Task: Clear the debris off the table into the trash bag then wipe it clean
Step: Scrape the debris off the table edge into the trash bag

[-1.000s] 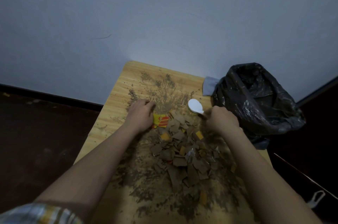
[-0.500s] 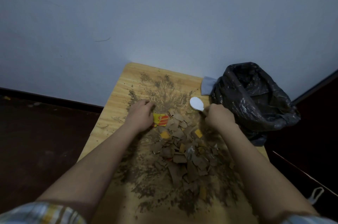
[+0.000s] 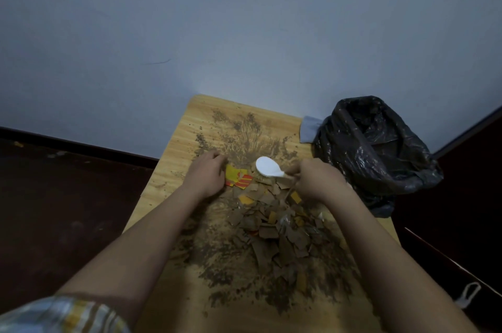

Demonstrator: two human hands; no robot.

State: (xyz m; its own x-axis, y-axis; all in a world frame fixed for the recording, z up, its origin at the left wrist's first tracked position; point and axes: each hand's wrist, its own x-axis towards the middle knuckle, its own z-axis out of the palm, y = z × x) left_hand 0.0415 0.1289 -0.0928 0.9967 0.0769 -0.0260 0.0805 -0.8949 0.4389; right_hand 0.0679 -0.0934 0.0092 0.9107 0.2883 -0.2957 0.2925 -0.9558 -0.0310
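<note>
Right hand [image 3: 316, 182] pinching a white spoon [image 3: 268, 167], left hand [image 3: 207, 175] curled on a yellow-red wrapper [image 3: 239, 180], scraps [image 3: 269, 226] piled mid-worktop [image 3: 173, 169], trash bag [image 3: 375, 150] sitting at its right edge.

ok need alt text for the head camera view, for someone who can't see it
A person's right hand holds a white plastic spoon over a pile of torn brown cardboard scraps and dirt on a light wooden table, while the left hand rests beside it. An open black trash bag stands at right.
</note>
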